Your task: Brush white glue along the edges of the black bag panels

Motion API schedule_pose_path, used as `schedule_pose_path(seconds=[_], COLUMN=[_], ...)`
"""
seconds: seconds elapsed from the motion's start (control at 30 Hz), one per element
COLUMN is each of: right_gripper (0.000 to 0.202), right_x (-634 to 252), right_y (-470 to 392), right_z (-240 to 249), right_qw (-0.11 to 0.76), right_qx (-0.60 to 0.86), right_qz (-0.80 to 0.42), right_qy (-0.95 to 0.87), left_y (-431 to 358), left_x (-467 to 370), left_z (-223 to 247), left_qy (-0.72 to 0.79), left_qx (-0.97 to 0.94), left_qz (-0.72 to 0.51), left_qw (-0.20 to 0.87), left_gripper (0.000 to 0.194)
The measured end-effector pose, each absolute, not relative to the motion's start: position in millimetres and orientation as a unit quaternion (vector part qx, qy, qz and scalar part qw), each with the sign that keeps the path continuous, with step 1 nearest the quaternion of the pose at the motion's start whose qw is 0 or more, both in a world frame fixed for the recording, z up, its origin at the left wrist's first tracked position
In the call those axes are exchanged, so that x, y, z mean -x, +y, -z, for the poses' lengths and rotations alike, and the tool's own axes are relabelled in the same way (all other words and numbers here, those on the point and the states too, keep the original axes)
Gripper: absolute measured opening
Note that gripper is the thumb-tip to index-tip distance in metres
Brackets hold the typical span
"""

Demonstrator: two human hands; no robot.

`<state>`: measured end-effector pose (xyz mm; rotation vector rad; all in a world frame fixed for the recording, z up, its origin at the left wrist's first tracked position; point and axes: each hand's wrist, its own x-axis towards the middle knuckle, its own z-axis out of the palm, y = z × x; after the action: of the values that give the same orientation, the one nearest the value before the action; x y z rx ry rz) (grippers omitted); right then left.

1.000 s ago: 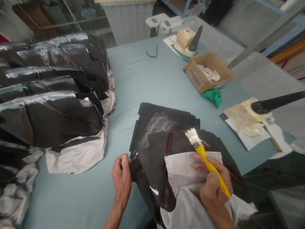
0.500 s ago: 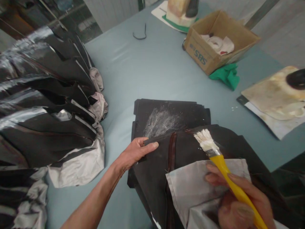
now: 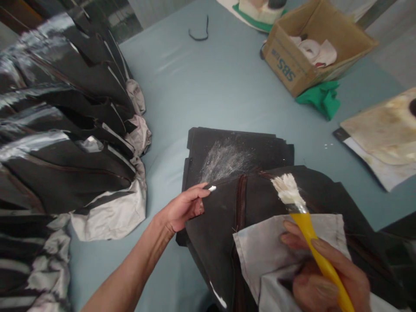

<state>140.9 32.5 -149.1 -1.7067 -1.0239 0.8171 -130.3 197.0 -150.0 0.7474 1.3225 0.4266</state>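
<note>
Brush (image 3: 303, 223) in your right hand (image 3: 334, 277), dark piece (image 3: 211, 234) pinched in your left (image 3: 185, 208)

Your piece lies at the lower middle of the table (image 3: 169, 99), its upper edge lapping over a dark sheet (image 3: 266, 147) with white streaks. Your left thumb and fingers grip its upper left corner, next to a white dab. Your right hand is closed around the yellow handle; the bristles, thick with white paste, are over the piece near its upper edge, and you cannot tell whether they touch.

Beyond the sheet you have a broad bare stretch of table, running up to a thin dark cord (image 3: 199, 40) near the far edge. At lower right the piece reaches the table's near edge, so room there is tight. A grey lining (image 3: 260, 247) lies over the piece, partly under your right hand.

On your left, a row of dark pieces (image 3: 81, 164) crowds that side, the table showing between them and your forearm. Upper right stands an open box (image 3: 286, 65) holding white rolls (image 3: 310, 50), a green cloth (image 3: 321, 99) against its base. Farther right sits a stained block (image 3: 373, 125), well apart from the brush.
</note>
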Motion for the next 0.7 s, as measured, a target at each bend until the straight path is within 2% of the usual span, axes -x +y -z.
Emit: schedule_pose_path(seconds=[0.17, 0.23, 0.3, 0.43, 0.53, 0.7], right_gripper=[0.034, 0.044, 0.05, 0.037, 0.036, 0.032], right_x=[-134.1, -128.5, -122.7, -114.9, -113.4, -114.8], right_y=[36.7, 40.7, 46.7, 57.8, 60.3, 59.2], right_z=[145.3, 144.0, 142.8, 139.9, 138.7, 139.2], right_qw=[0.483, 0.5, 0.51, 0.519, 0.524, 0.538], right_qx=[0.672, 0.654, 0.636, 0.613, 0.6, 0.589], right_qz=[-0.256, -0.201, -0.143, -0.086, -0.079, -0.091], right_qy=[-0.5, -0.531, -0.561, -0.589, -0.599, -0.597], left_y=[192.9, 185.6, 173.3, 129.8, 83.9, 14.7], left_x=[130.0, 133.9, 141.7, 162.4, 168.3, 141.8], left_z=[159.6, 161.1, 157.3, 131.6, 108.2, 92.4], left_qy=[0.569, 0.579, 0.608, 0.67, 0.667, 0.599], left_qx=[-0.292, -0.283, -0.285, -0.312, -0.314, -0.186], left_qz=[-0.178, -0.195, -0.23, -0.321, -0.339, -0.3], left_qw=[0.748, 0.74, 0.705, 0.592, 0.584, 0.719], left_gripper=[0.02, 0.02, 0.024, 0.02, 0.032, 0.062])
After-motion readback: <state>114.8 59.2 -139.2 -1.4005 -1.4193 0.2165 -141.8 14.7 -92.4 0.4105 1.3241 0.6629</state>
